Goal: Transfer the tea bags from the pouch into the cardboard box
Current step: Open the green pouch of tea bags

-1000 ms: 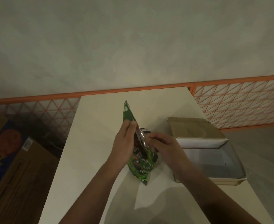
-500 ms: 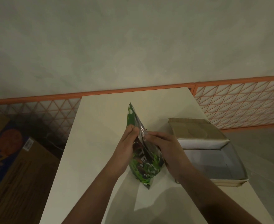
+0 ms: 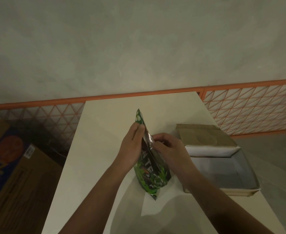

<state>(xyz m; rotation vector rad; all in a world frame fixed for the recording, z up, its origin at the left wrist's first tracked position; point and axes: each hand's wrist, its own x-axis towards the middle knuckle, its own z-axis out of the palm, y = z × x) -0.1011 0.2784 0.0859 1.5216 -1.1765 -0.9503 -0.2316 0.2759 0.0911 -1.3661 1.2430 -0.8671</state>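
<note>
The pouch [image 3: 149, 173] stands upright near the middle of the table [image 3: 95, 149], a bit towards the right edge, with its bottom on the tabletop and its top corner pointing to the far edge. It is green w/ a leaf print and silver inside.

The left hand [image 3: 130, 150] comes from the near-left, forearm slanting up across the tabletop. It holds the left side of the pouch mouth: fingers are curled on the outer face, and the thumb presses the upper rim. The right hand [image 3: 170, 152] comes from the near-right, forearm crossing the near edge of the box [image 3: 240, 188]. Its fingers are bent and pinch the right lip of the pouch at the silver lining, approx. at mid height of the opening. Both hands are very close, nearly touching, w/ the pouch mouth between them. So both hands are grasping the pouch.

No tea bags are visible; the inside of the pouch is hidden by the hands.

The box sits at the right edge of the table, just beside the pouch, open, its flap [image 3: 204, 136] folded back to the far side. Its inside is grey-white.

On the floor at left lies a carton [image 3: 12, 174] w/ a blue print. Behind the table runs an orange fence [image 3: 250, 112] in front of a grey wall.
</note>
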